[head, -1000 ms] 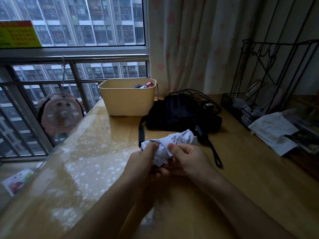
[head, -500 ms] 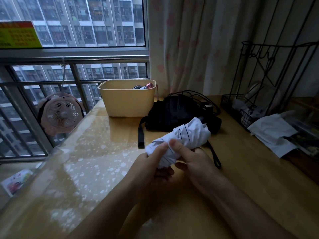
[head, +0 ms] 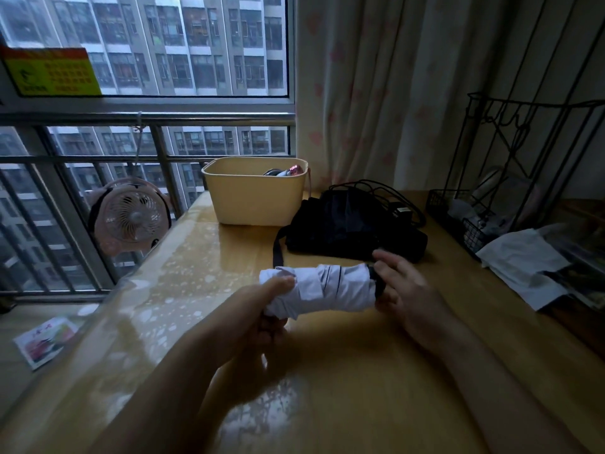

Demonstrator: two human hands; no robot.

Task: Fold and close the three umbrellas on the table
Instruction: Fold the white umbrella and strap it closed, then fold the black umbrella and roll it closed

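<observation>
In the head view, two hands are seen over a glossy yellow-brown wooden bench. One white fabric umbrella with thin dark stripes, rolled into a cylinder, is held level just above the bench. Its 9 o'clock end is gripped by the left hand, fingers curled round it. At its 3 o'clock end, by a dark band, the right hand is placed with fingers stretched out and blurred.

At 12 o'clock from it, one heap of black folded umbrella fabric is laid on the bench; how many umbrellas it holds cannot be told. One pale yellow plastic tub is set at 11 o'clock, one pink round fan at 10 o'clock, one black wire rack at 2 o'clock.
</observation>
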